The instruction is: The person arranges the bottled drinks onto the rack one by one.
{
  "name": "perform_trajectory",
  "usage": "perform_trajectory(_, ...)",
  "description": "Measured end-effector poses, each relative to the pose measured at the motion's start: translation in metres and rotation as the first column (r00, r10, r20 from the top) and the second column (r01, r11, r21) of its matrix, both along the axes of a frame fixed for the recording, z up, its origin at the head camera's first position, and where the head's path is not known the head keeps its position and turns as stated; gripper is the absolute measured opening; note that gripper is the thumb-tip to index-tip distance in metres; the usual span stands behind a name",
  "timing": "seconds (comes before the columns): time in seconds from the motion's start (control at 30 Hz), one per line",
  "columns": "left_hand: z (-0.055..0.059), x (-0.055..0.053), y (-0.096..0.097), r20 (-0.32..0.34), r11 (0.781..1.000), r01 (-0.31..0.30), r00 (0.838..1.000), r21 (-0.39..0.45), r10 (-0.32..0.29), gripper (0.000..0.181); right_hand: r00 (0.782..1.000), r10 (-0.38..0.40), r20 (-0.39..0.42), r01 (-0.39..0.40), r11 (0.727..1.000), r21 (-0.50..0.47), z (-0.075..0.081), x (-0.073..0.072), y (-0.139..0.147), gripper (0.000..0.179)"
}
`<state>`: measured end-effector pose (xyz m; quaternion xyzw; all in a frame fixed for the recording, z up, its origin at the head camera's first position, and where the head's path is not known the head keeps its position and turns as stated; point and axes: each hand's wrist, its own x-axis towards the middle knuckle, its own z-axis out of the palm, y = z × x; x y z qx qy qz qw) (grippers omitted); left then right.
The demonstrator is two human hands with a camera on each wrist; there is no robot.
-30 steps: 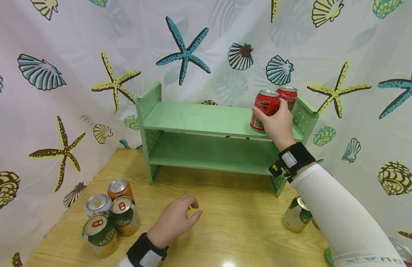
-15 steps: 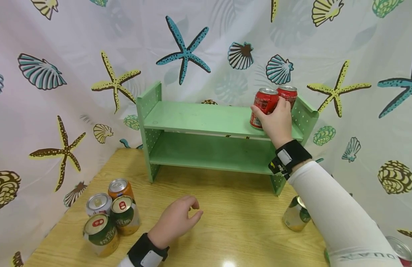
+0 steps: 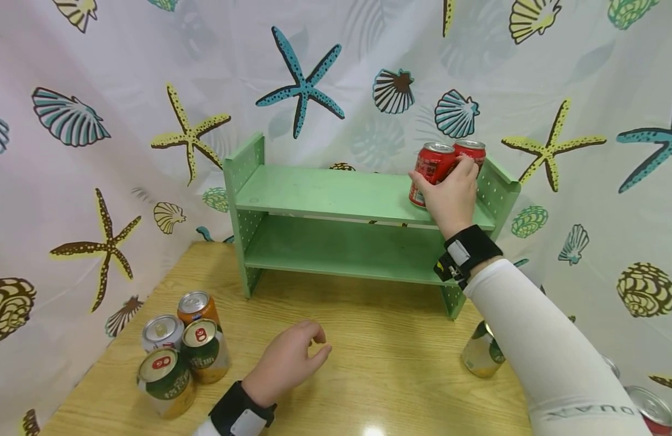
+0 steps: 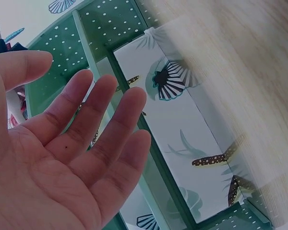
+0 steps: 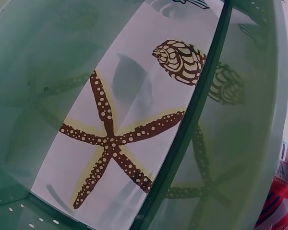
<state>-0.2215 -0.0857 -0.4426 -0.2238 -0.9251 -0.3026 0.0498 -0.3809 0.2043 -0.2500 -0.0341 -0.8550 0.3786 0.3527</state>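
On the top board of a green two-tier shelf, my right hand grips a red soda can, thumb on its left side and fingers on its right. The can stands upright close to a second red can, partly hidden behind the hand. In the right wrist view a strip of the red can shows at the right edge. My left hand is over the wooden table with nothing in it, and in the left wrist view its palm and loosely spread fingers face the camera.
At the left of the table stand two green-and-white cans, a silver can and an orange can. Another green-and-white can and a can with a silver top stand by my right sleeve.
The red can in my right hand has shifted slightly toward the back of the top board. My right wrist and forearm have swung a little left. The left hand stays put.
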Motion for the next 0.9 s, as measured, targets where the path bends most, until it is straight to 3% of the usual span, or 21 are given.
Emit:
perform_trajectory(0.43, 0.0001, 0.0031, 0.0011, 0.022, 1.0, -0.007, 1.0, -0.003, 0.007, 0.013, 0.998, -0.067, 0.022, 0.066, 0.997, 0.049, -0.0058, -0.0046, 0.0015, 0.087)
perform_trajectory(0.73, 0.0, 0.0029, 0.0022, 0.024, 1.0, -0.014, 1.0, -0.009, 0.014, 0.012, 0.998, -0.055, 0.034, 0.053, 0.997, 0.059, -0.0045, -0.0029, 0.0027, 0.087)
perform_trajectory(0.9, -0.0007, 0.0025, 0.0022, 0.023, 1.0, -0.02, 1.0, -0.006, 0.021, 0.012, 0.998, -0.004, 0.056, 0.001, 0.999, 0.053, -0.0035, 0.0025, 0.0046, 0.087)
